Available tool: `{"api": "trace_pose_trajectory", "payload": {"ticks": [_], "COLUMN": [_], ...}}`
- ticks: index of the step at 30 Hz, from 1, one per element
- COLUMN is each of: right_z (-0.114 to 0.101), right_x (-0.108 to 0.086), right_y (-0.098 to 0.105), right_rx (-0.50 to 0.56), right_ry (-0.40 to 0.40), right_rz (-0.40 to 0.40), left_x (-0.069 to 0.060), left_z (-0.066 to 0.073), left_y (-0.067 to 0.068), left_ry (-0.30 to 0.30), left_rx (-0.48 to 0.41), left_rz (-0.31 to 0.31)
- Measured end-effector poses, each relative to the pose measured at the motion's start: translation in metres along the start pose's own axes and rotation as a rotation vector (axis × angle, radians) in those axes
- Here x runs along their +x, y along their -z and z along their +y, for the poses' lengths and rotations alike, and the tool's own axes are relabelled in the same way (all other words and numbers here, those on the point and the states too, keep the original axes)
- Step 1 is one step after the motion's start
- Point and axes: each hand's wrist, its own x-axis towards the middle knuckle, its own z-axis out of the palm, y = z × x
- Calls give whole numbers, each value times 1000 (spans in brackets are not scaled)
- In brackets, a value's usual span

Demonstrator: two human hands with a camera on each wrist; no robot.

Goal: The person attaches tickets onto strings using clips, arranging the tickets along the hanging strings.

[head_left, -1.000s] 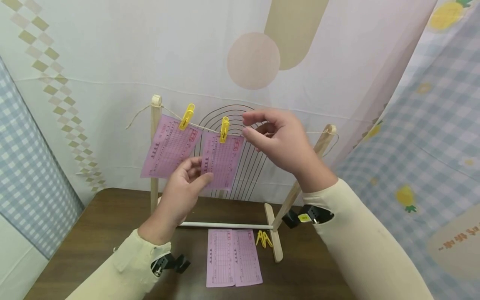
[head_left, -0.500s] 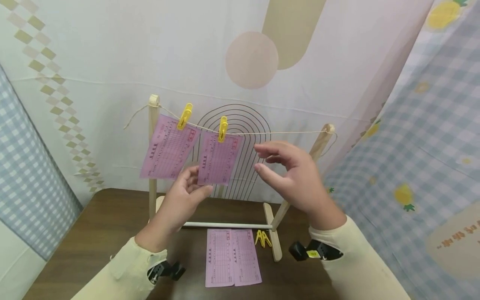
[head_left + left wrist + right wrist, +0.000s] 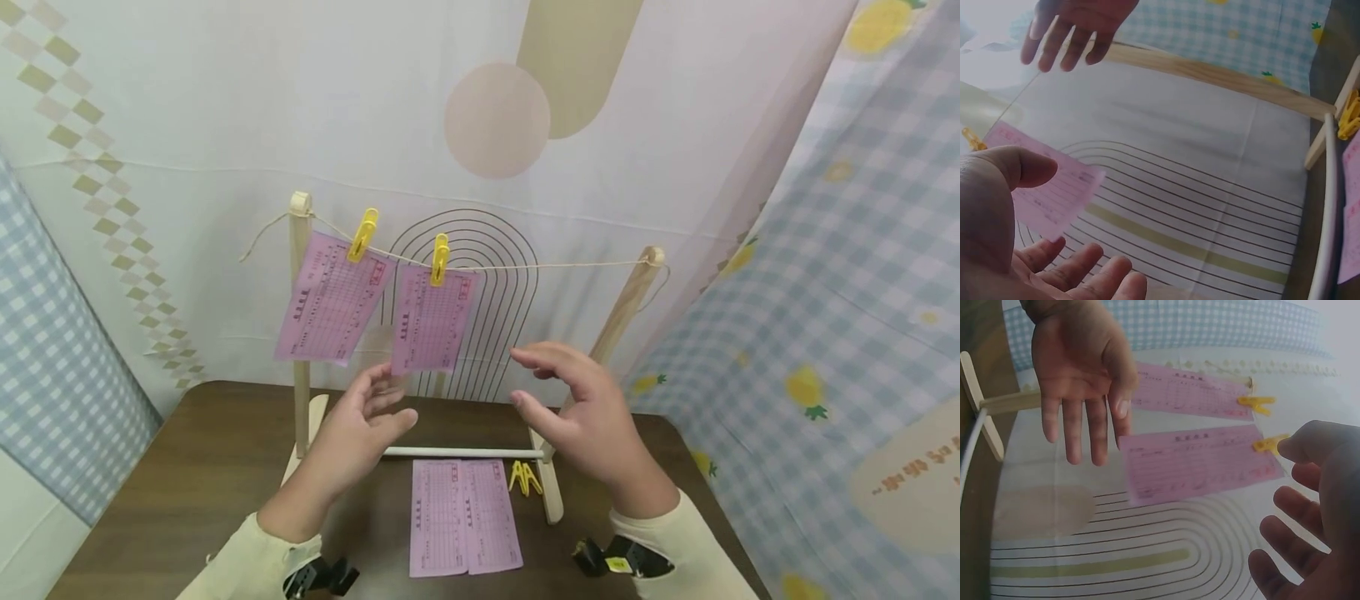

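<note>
At the left of the head view, a wooden post (image 3: 302,408) stands on the brown desk (image 3: 187,475). Beside it, left of centre, the first pink slip (image 3: 330,304) hangs tilted from a cord (image 3: 570,265), held by a yellow clothespin (image 3: 362,237). Below, the left hand (image 3: 360,433) has its fingers extended and parted, gripping nothing; the fingertips lie at the lower left corner of the second pink slip (image 3: 433,321), and contact cannot be determined. That slip hangs near the centre under its own clothespin (image 3: 439,260). At lower centre, in front of a white rod (image 3: 461,453), two more pink slips (image 3: 438,521) lie side by side on the desk, a pair of yellow clothespins (image 3: 528,472) just to their right. Right of centre, the right hand (image 3: 581,408) hangs in the air, thumb and fingers apart, holding nothing. Behind it, the other post (image 3: 628,304) leans right, carrying the cord's far end.
</note>
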Motion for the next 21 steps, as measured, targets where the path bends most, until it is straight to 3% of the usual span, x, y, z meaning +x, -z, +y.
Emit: {"api": "trace_pose_trajectory", "payload": {"ticks": [5, 14, 21], "right_z": [16, 45, 69], "right_x": [-22, -63, -87], "right_y": [-9, -30, -48], "right_rx": [39, 125, 108], "right_ry": [-47, -243, -333], "right_rz": [34, 62, 70], "left_x": [-4, -8, -4], "left_z": [-14, -44, -67], "left_y": [0, -9, -16], "left_ry": [-19, -21, -21], "left_rx": [8, 84, 134], "left_rz": [19, 41, 31]}}
